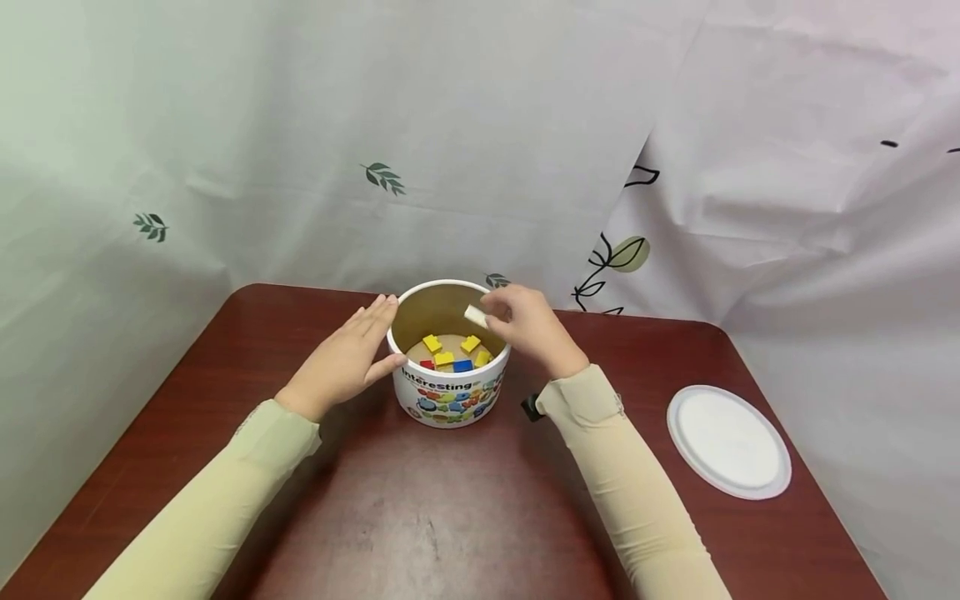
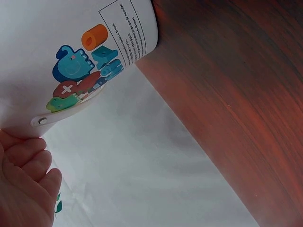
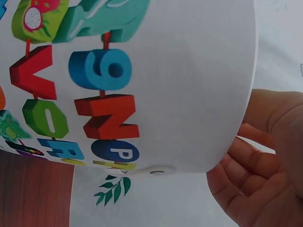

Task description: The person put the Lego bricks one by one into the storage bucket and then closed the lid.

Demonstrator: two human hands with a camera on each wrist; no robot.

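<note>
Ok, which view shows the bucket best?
The head view: it takes in the bucket from rim to base, plus yellow blocks inside. The left wrist and right wrist views each show only a cropped stretch of its printed outer side, not its contents.

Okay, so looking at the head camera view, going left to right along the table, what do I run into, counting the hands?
Left hand → white printed tub → right hand → round white lid.
</note>
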